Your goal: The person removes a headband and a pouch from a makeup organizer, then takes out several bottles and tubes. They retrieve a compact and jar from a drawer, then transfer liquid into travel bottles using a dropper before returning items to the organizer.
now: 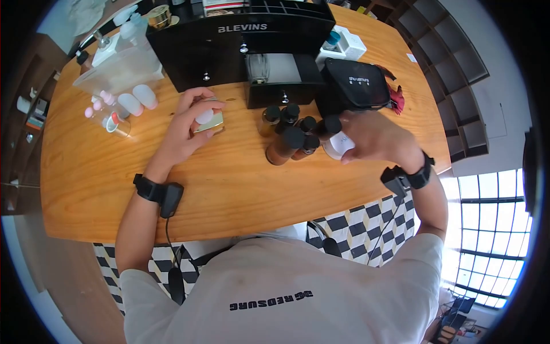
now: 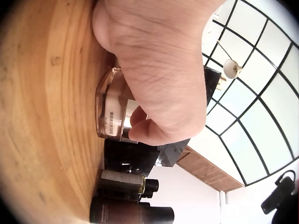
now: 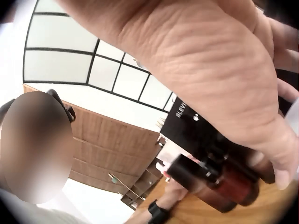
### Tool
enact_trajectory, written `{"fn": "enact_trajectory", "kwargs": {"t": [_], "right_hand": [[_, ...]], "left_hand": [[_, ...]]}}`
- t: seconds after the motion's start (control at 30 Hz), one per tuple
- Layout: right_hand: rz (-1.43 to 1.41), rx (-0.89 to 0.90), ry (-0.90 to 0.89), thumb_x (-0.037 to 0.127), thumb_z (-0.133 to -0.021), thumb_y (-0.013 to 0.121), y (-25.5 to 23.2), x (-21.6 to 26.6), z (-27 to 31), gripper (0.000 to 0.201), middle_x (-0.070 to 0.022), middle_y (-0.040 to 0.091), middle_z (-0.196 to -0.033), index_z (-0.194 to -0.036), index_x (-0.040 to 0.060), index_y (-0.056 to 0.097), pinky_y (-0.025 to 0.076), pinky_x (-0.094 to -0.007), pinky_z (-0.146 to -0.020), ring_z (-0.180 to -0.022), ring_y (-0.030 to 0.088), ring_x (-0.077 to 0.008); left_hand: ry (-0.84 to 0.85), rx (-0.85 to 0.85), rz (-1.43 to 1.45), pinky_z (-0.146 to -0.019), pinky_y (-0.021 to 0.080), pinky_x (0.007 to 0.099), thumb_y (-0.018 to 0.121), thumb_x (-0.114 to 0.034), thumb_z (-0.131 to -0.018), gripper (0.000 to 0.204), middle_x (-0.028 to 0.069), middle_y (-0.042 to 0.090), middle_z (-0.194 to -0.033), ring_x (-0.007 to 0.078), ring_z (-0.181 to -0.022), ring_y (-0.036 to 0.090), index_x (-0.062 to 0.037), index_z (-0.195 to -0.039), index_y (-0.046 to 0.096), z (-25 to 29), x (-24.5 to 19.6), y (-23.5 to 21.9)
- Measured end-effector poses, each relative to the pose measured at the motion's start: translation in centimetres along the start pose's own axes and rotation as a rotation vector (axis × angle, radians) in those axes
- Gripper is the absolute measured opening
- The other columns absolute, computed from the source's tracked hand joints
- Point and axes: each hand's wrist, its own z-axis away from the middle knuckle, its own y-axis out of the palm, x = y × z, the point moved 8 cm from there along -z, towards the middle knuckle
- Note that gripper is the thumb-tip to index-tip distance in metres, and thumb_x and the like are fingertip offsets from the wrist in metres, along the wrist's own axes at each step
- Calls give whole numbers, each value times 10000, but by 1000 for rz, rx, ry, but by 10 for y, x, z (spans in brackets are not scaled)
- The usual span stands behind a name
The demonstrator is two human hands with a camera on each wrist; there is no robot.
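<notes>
My left hand (image 1: 186,123) rests on the table and grips a small square glass jar (image 1: 213,123) with a shiny top. In the left wrist view, the jar (image 2: 107,112) has clear pinkish walls and a barcode label, partly hidden by the hand (image 2: 161,70). At the right, my right hand (image 1: 375,139) holds a white round object (image 1: 339,146) beside a cluster of brown bottles (image 1: 281,150) with black caps. Only a sliver of the white object (image 3: 293,112) shows at the right wrist view's edge, past the thumb; its kind is unclear.
Behind the bottles, a black BLEVINS organizer (image 1: 195,54) has a pulled-out drawer (image 1: 258,97) with a glass bottle inside. A black case (image 1: 358,83) lies just beyond my right hand. Pink-capped bottles (image 1: 109,103) and a clear bin (image 1: 123,71) stand at the left.
</notes>
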Motion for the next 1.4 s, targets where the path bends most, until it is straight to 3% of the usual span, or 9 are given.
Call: {"fn": "enact_trajectory", "kwargs": {"t": [0.17,0.4,0.6,0.67,0.7,0.8,0.93,1.33,1.4], "right_hand": [[11,-34,39,299,-748,853,27,-3,-8,535,-187,663,-1175,-1178,34,677,534,-466,-875,-1049,671,-407],[-163,-142,-87,257,-732,814,-32,-16,27,634,-189,680,-1163,-1307,109,591,542,-460,-877,-1020,687,-394],[-189,-506,4,339,-784,802,-121,-23,5,752,-163,681,-1176,-1437,118,503,546,-424,-867,-1004,694,-354],[-167,-628,-192,353,-826,775,-118,-23,-27,683,-160,678,-1181,-1418,91,556,541,-413,-871,-1000,680,-341],[-140,-631,-259,340,-852,764,-116,-17,-43,605,-153,678,-1178,-1373,70,618,536,-381,-869,-1009,676,-318],[-381,-432,-138,248,-889,728,-97,-25,-90,420,-122,717,-1058,-1247,35,681,545,-340,-816,-931,703,-258],[-385,-484,-203,172,-912,713,-79,-19,-109,276,-113,739,-926,-1145,25,692,537,-340,-751,-827,702,-237],[-71,-343,-52,364,-899,775,-83,-8,-122,356,-171,753,-906,-1103,73,758,541,-421,-779,-910,713,-372],[-32,-371,-113,543,-856,752,-84,-4,-128,499,-160,755,-920,-1012,70,787,561,-421,-809,-934,722,-362]], "left_hand": [[28,-24,-29,-980,445,282,647,26,-769,504,74,436,-1359,215,-1263,472,-75,-1262,676,-1,-1,-1],[15,-28,79,-829,447,226,649,87,-763,532,67,430,-1364,185,-1251,471,-77,-1269,668,-1,-3,0],[15,-26,-24,-846,454,243,670,80,-759,534,66,428,-1370,201,-1256,473,-73,-1271,662,-1,-3,-2],[-14,-11,-19,-971,419,269,662,38,-762,524,76,412,-1375,209,-1290,457,-47,-1279,652,0,-1,-1],[-47,-4,-11,-1096,384,295,655,-4,-765,522,86,396,-1381,216,-1323,440,-21,-1287,642,0,2,-2],[26,-27,-2,-958,467,290,688,83,-766,522,71,430,-1367,225,-1280,467,-60,-1267,654,0,-5,-2],[29,-22,-34,-1007,462,316,691,86,-770,518,74,430,-1364,234,-1289,476,-57,-1267,651,0,-6,-4],[29,-19,-51,-1020,414,288,664,4,-761,520,78,425,-1371,225,-1277,461,-50,-1278,656,0,-6,-2],[23,-14,-53,-1027,414,291,660,6,-762,520,77,423,-1374,225,-1281,461,-47,-1280,655,0,-7,-1]]}}
